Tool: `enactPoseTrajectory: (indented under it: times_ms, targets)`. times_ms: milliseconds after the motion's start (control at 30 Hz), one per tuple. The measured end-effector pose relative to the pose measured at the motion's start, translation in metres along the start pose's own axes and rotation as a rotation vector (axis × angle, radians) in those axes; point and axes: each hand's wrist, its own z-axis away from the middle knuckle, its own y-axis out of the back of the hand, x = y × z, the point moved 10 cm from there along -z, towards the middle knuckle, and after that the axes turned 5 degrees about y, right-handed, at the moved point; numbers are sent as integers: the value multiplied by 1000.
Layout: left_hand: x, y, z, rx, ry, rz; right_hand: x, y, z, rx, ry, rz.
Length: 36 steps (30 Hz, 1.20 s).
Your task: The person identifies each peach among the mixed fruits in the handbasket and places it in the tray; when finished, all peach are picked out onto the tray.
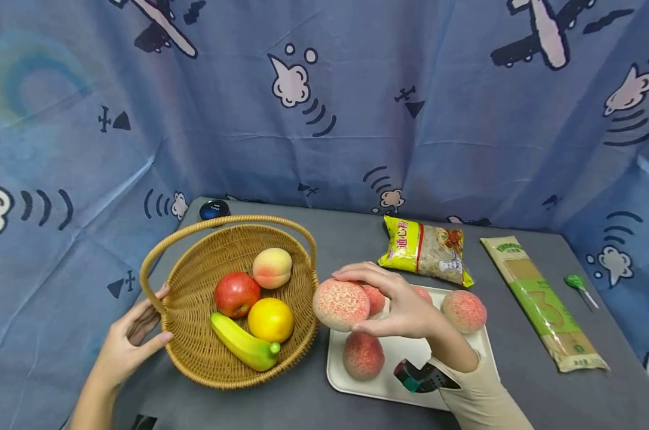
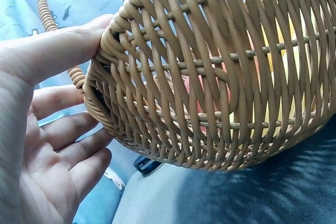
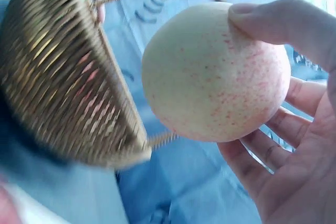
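At the left edge of the wicker basket [image 1: 195, 364], my left hand [image 1: 125, 337] holds the rim by the foot of the handle, thumb on one side and fingers on the other. Inside the basket lie a red apple [image 1: 236, 294], a pale peach [image 1: 272, 268], an orange [image 1: 271, 320] and a banana [image 1: 244, 343]. My right hand [image 1: 402, 304] grips a speckled peach [image 1: 341, 304] between thumb and fingers, beside the basket's right rim. In the right wrist view that peach [image 3: 205, 77] is held in the air, apart from the basket.
Several more peaches, among them a front one [image 1: 363, 356] and a right one [image 1: 465, 311], sit on a white tray [image 1: 405, 391]. Behind it lies a yellow pasta bag [image 1: 426, 248]. Farther right are a noodle packet [image 1: 542, 301] and a green lollipop [image 1: 575, 282]. A dark round object [image 1: 214, 209] stands behind the basket.
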Motion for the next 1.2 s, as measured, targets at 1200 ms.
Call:
enactPoseTrajectory:
  times_ms: [1200]
  targets:
    - [-1, 1, 3, -4, -2, 57, 61, 5, 191, 263, -413, 190]
